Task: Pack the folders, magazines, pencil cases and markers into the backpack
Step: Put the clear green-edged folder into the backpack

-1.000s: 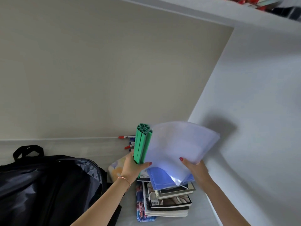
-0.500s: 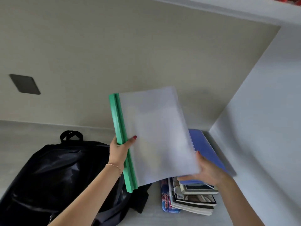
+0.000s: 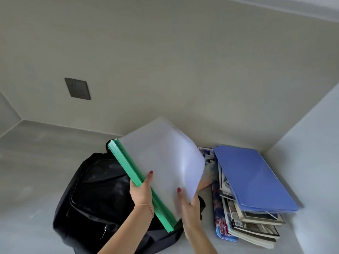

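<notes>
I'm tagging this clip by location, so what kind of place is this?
Probably a desk or study nook at home, though that is a guess: a pale tabletop set into a wall corner, a wall socket plate, and a stack of magazines beside a black backpack.

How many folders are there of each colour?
Green-spined folders, held together in both hands over the backpack: 2 or more, exact count unclear
Blue folders, on the magazine stack: 1
Total: at least 3
</notes>
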